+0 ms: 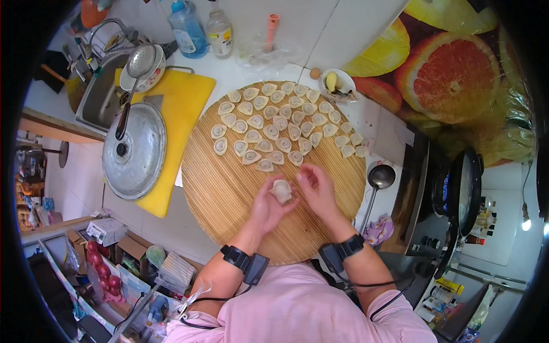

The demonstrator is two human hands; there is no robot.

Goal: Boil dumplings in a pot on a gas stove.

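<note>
A single dumpling (281,191) rests in my left hand (268,206), palm up above the near half of a round wooden board (240,193). My right hand (316,188) is just to the right of it, fingers curled and apart from the dumpling; nothing shows between them. Folded dumplings (271,132) lie in rows over the far half of the board, a few of them at its right edge. Both wrists wear black straps with boxes and cables.
Left of the board, a metal lid (141,167) and a bowl with a skimmer (141,60) sit on a yellow cutting board (188,92). At right are a steel ladle (381,176), a cloth (378,230) and a black pan (467,193) over a lit burner. Bottles (187,32) stand behind.
</note>
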